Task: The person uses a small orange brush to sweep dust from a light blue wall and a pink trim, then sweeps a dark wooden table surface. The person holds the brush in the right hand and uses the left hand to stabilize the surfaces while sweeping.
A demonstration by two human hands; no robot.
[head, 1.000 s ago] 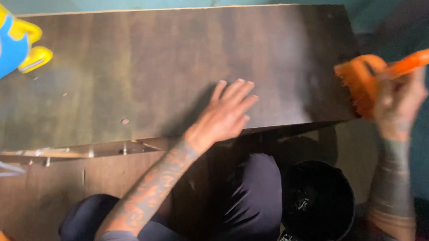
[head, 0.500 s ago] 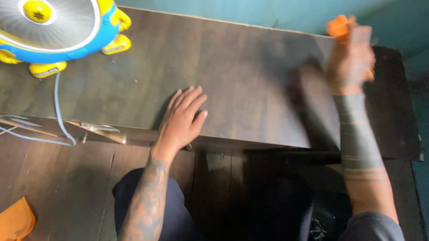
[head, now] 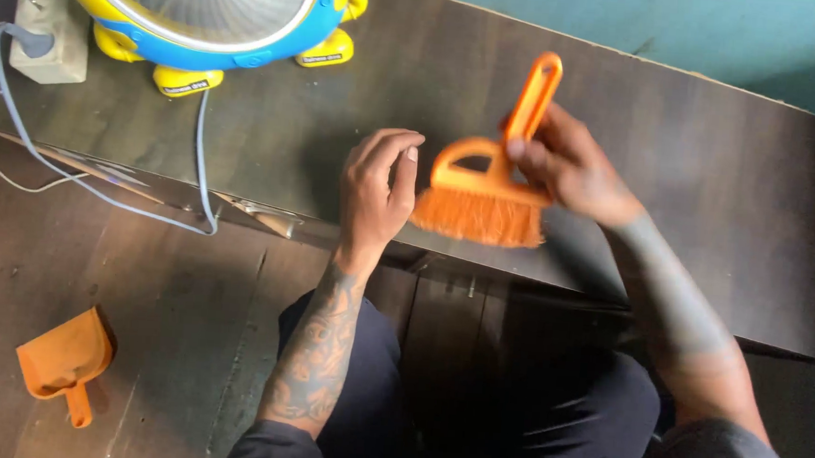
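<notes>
My right hand (head: 576, 169) grips the handle of an orange hand brush (head: 490, 182), bristles pointing down toward the front edge of a dark wooden board (head: 712, 182). My left hand (head: 377, 189) hovers just left of the bristles, fingers curled and empty, its fingertips close to the brush head. Both tattooed forearms reach up from my lap, and my dark trousers show below the board.
A yellow and blue table fan (head: 209, 9) stands at the board's far left, beside a grey power strip (head: 47, 28) with grey cables (head: 99, 191) trailing over the edge. An orange dustpan (head: 64, 364) lies on the wooden floor at lower left. A teal wall (head: 721, 41) runs behind.
My right hand has brought the brush from the board's far right edge down to its front middle. My left hand lifted off the board and curled beside the bristles. The view shifted left.
</notes>
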